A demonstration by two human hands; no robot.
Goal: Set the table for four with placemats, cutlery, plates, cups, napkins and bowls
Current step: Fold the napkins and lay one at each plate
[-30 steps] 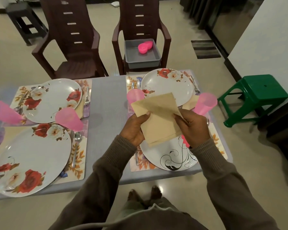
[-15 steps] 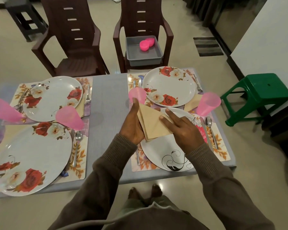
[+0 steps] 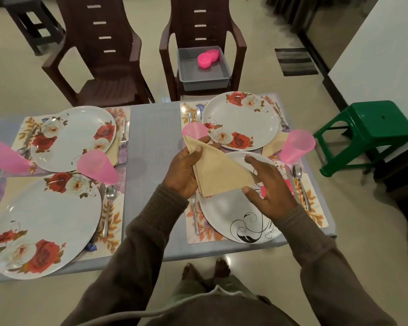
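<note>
The left hand (image 3: pixel 183 170) is pinching the folded napkin (image 3: pixel 218 171); the right hand (image 3: pixel 270 189) is hovering spread. Reaching sideways could be tipping the pink cup (image 3: pixel 296 147).

Both arms in brown sleeves reach up from the bottom of the frame to its centre. The left hand (image 3: pixel 183 171) grips a folded napkin (image 3: pixel 218 171), with the thumb on top. The right hand (image 3: pixel 272 191) is just right of centre, fingers (image 3: pixel 253 161) straight and spread, palm turned left.
</note>
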